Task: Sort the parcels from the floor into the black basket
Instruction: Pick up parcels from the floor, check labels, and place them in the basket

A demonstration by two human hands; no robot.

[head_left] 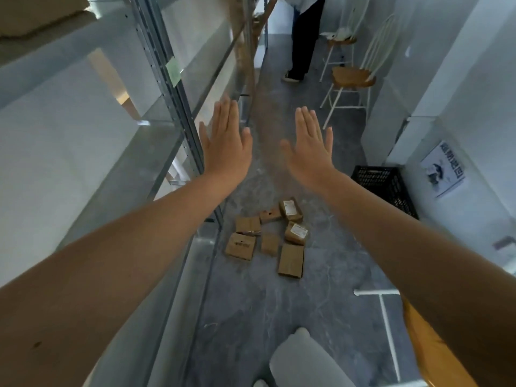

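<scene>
Several brown cardboard parcels [268, 236] lie in a loose cluster on the grey floor, two of them with white labels facing up. The black basket [386, 185], a slotted plastic crate, stands on the floor to the right of them against the white wall. My left hand [226, 143] and my right hand [310, 148] are stretched out flat in front of me, palms down, fingers extended, high above the parcels. Both hands hold nothing and touch nothing.
Metal shelving [167, 88] runs along the left side of the narrow aisle. Two wooden-seat chairs [353, 76] stand at the far right, with a person's legs [303, 37] beyond. A white-framed piece [385, 311] and a poster [444, 170] are on the right.
</scene>
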